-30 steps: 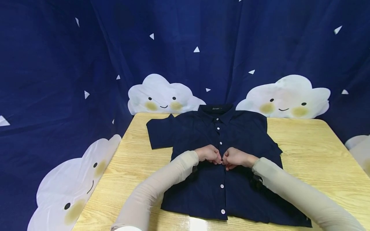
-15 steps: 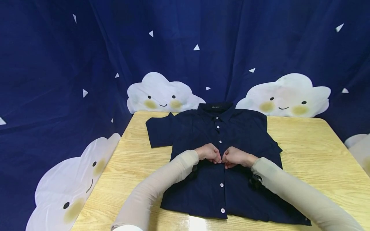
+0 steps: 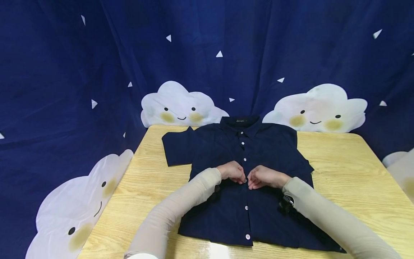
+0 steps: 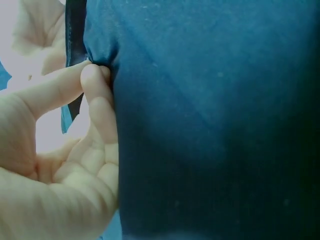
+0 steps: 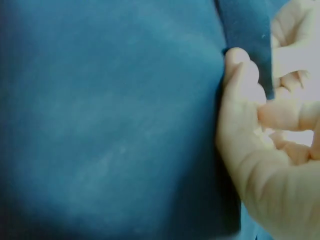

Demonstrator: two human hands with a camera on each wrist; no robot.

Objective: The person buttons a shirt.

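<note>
A dark navy short-sleeved button-up shirt (image 3: pixel 213 216) lies front up, collar away from me. White buttons run down its front; one button (image 3: pixel 245 180) shows between my hands. My left hand (image 3: pixel 233 172) pinches the front edge beside that button with thumb and index finger. In the left wrist view, the cloth (image 4: pixel 200 100) puckers at those fingertips (image 4: pixel 92 75). My right hand (image 3: pixel 266 177) holds the facing front edge, its fingertips bunched at the cloth. The right wrist view has these fingertips (image 5: pixel 239 62) against the dark strip of the placket (image 5: pixel 250 30); what lies under them is hidden.
The shirt is spread on a light wood-grain table (image 3: pixel 343 162). A dark blue curtain (image 3: pixel 194 43) with smiling white clouds (image 3: pixel 181 102) hangs behind and to the left. A lower button (image 3: pixel 246 208) and the hem button (image 3: pixel 248 236) lie nearer to me.
My right fingertips have drawn slightly away from the left ones, and the button between them has come into sight. The shirt keeps its place on the table.
</note>
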